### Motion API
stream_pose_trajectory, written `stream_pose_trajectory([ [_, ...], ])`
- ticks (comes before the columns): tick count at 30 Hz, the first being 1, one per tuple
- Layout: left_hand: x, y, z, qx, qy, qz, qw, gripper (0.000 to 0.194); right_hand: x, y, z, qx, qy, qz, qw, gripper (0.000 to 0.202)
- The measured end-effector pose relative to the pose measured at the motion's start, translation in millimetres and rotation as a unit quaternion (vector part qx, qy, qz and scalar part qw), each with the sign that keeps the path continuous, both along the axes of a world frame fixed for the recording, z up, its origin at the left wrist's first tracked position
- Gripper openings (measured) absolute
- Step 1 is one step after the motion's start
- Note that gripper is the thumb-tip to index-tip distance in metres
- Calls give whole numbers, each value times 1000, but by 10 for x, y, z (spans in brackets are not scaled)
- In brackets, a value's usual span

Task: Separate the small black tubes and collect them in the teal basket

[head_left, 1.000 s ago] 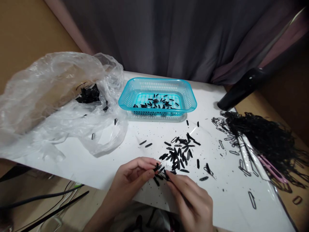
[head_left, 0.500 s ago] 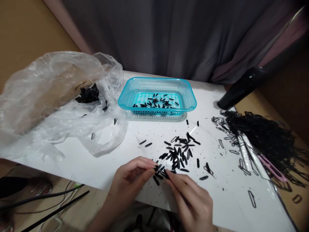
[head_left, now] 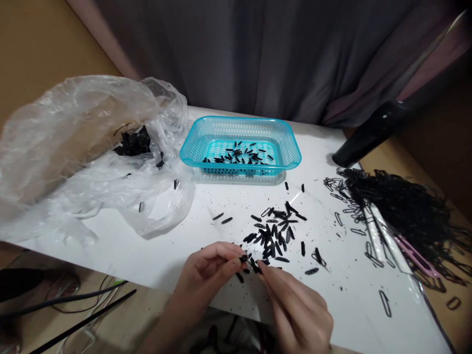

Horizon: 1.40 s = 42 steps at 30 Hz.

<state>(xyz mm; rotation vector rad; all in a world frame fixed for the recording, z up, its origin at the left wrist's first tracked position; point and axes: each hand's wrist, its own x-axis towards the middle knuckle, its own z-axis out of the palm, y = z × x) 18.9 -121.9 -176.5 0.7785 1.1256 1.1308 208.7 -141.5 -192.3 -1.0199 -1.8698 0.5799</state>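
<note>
Near the table's front edge, my left hand [head_left: 208, 273] is closed in a pinch, a small black piece [head_left: 244, 258] at its thumb and fingertips. Facing it, my right hand [head_left: 297, 302] pinches another slim black piece [head_left: 254, 266], the two almost meeting. Whether these pieces are joined I cannot tell. Just beyond my fingers lies a loose heap of short, narrow black pieces [head_left: 273, 236], with several strays around it. Similar pieces [head_left: 238, 155] lie inside a blue plastic basket [head_left: 240, 167] farther back.
A crumpled clear plastic bag [head_left: 73, 147] with black scraps covers the left side. On the right are a tangled pile of thin black loops [head_left: 401, 206], a pink-handled tool [head_left: 416, 258] and a black cylinder [head_left: 357, 142]. Black crumbs dot the white table [head_left: 214, 196].
Both hands have shifted slightly to the right. My left fingertips, with the black piece, are now nearer my right fingertips. The basket, heap and bag stay as they were.
</note>
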Motion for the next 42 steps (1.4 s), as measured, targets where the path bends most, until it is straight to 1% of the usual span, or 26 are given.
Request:
stream_pose_trajectory([
  [3,32,-17,46,12,-4,-12,1000,10,-24,0,-2,-5,10,-27,1000,49],
  [5,71,-31,90,-2,-15,-7,1000,11,-46,-3,0,-1,16,-45,999,49],
  [8,126,-44,149,-28,-24,41,998,16,-83,-5,20,4,32,-74,997,46],
  [11,152,-42,181,-29,-31,80,996,22,-112,13,69,9,45,-86,995,37],
  [14,160,-35,191,-18,-36,94,995,22,-123,47,124,8,44,-73,996,29],
  [17,162,-29,187,-10,-29,98,995,21,-122,72,148,-2,44,-55,998,26],
  [25,161,-36,159,13,-8,91,996,21,-118,83,127,-25,45,-39,998,27],
  [42,129,-49,114,52,47,79,994,17,-98,58,88,-37,48,-30,998,31],
])
